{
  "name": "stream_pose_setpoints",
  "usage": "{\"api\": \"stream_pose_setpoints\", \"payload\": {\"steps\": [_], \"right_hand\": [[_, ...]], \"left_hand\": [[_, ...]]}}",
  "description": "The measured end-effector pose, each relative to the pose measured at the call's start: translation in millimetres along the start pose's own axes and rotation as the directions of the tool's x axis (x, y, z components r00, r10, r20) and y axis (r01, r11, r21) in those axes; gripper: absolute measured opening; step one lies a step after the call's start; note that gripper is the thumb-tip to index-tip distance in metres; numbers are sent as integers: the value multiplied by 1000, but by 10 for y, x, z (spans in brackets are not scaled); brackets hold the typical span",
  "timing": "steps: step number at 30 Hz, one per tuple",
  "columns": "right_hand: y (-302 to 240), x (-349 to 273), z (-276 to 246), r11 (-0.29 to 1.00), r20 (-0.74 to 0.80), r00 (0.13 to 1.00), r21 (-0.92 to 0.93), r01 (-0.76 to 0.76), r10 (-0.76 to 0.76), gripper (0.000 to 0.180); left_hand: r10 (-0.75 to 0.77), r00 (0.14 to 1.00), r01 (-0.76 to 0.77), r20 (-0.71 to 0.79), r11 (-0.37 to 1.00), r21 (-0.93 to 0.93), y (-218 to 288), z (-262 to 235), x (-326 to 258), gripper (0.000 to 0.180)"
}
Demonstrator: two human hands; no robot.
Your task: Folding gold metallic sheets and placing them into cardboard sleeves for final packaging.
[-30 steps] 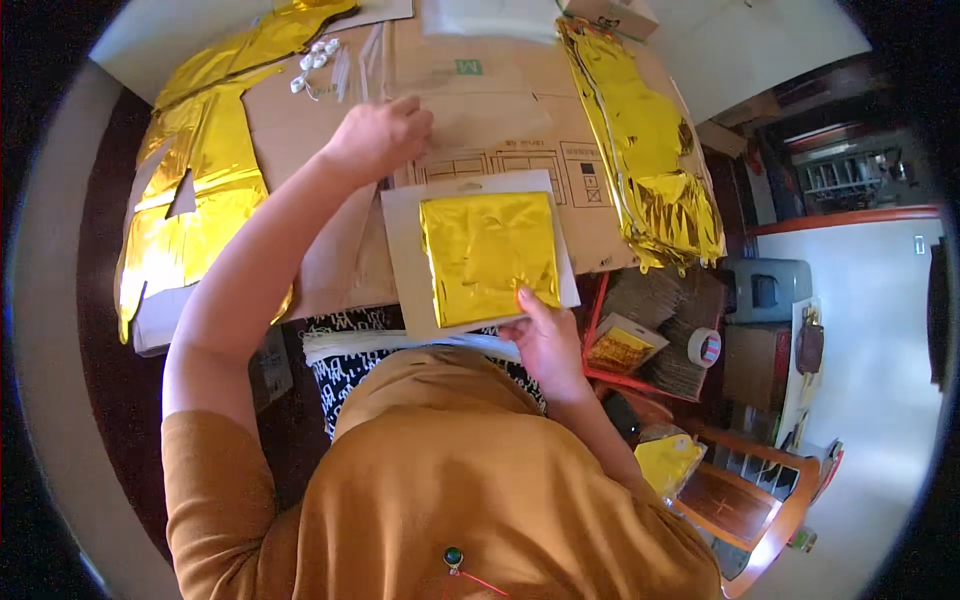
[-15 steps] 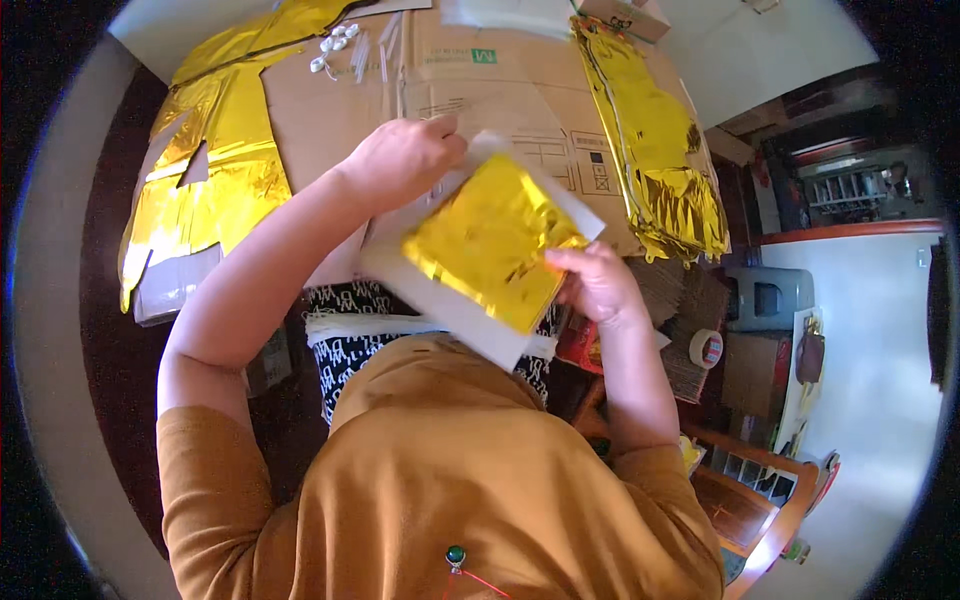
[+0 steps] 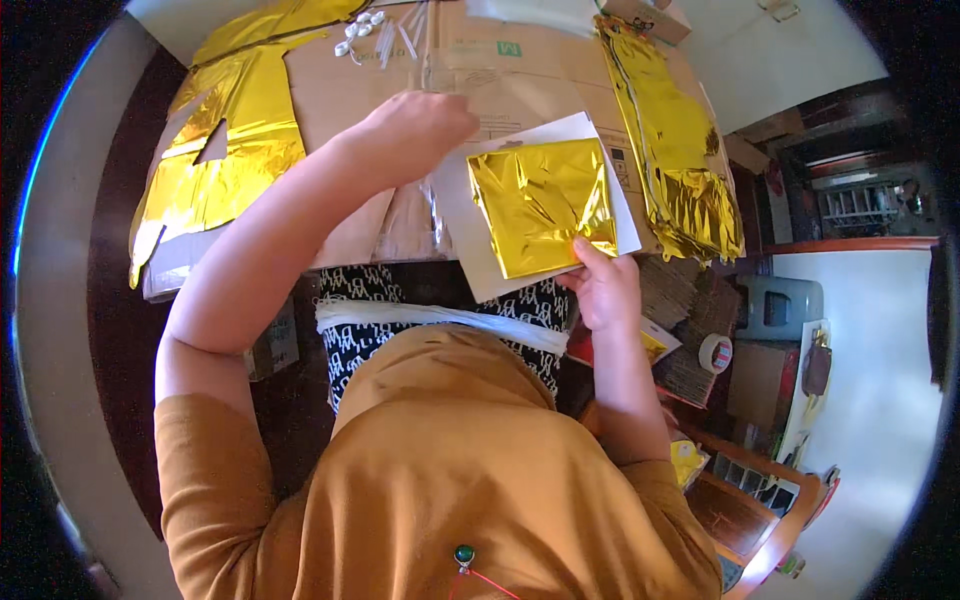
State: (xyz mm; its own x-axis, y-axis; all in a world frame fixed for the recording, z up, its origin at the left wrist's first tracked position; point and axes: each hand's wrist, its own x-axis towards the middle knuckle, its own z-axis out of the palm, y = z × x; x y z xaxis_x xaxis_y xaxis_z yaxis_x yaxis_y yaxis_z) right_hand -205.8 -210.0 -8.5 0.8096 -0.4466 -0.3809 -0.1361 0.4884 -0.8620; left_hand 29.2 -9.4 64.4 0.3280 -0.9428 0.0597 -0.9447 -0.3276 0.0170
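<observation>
My right hand (image 3: 608, 285) grips a flat square of folded gold foil (image 3: 545, 205) together with a white card (image 3: 462, 225) beneath it. The thumb presses on the foil's lower edge, and the fingers go behind the card. The card sticks out past the foil on several sides. Left of the card and higher up, my left hand (image 3: 425, 125) is closed above the cardboard. Its fingertips are curled and blurred, so whatever they pinch is hidden. Clear plastic (image 3: 415, 220) hangs at the cardboard's near edge, under my left forearm.
Flattened cardboard (image 3: 345, 120) covers the table. Gold foil sheets lie at the left (image 3: 255, 130) and right (image 3: 665, 120). White round pieces (image 3: 350, 40) and clear strips (image 3: 405, 40) lie at the back. A tape roll (image 3: 715, 353), a grey plastic stool (image 3: 780, 308) and a wooden chair (image 3: 735, 505) are at right.
My right hand has carried the foil and card up and to the right, turning them more upright. My left hand has shifted slightly up. The whole view has moved a little.
</observation>
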Motion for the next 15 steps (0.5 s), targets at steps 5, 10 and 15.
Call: {"api": "stream_pose_setpoints", "payload": {"steps": [5, 10, 15], "right_hand": [[145, -83, 176, 986, -38, 998, 158, 50, -44, 34], [310, -179, 272, 991, -46, 997, 114, 67, -62, 30], [368, -167, 213, 977, 12, 998, 205, 65, -69, 29]], "left_hand": [[-11, 997, 12, -70, 1000, 20, 188, 9, -62, 28], [30, 988, -19, -151, 997, 72, 225, 54, -124, 25], [126, 830, -158, -544, 987, -12, 195, -51, -353, 26]]}}
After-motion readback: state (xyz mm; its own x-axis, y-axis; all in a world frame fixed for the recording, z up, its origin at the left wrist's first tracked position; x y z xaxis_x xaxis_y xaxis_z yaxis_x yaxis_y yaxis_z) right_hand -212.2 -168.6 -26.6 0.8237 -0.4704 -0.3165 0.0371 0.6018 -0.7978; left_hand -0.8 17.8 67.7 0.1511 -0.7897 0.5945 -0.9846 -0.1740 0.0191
